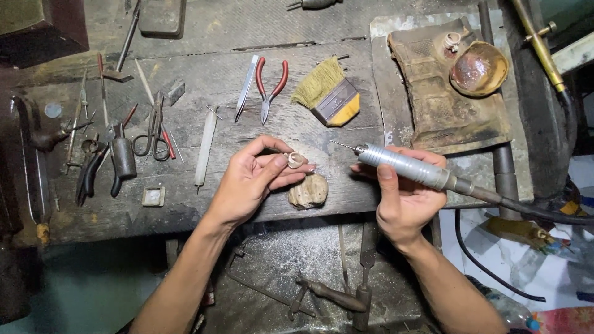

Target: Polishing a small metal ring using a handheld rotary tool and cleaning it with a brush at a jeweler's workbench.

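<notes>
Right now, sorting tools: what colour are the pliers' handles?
Red, clearest in the head view: pliers.

I see a rough, worn wood worktop (pixel 346 185), a smooth matt metal rotary handpiece (pixel 405 167), a shiny metal ring (pixel 296 160), and red plastic-gripped pliers (pixel 270 83).

Left hand (pixel 250 179) sits near the front edge of the workbench (pixel 216 37), middle, with a ring (pixel 295 160) between its fingertips. Worn bench pin (pixel 308 191) just right of that hand, at the front edge. Right hand (pixel 402 198) further right, partly past the front edge, gripping a rotary handpiece (pixel 408 166) whose bit points left toward the ring; its hose (pixel 532 210) runs off right. Behind the hands: pliers (pixel 270 83), file (pixel 246 87) just left of them, brush (pixel 328 96) right of them. Scissors (pixel 154 127) and a white stick (pixel 205 148) left of centre. Bowl (pixel 477 69) on a pad (pixel 445 99) at the back right corner
</notes>
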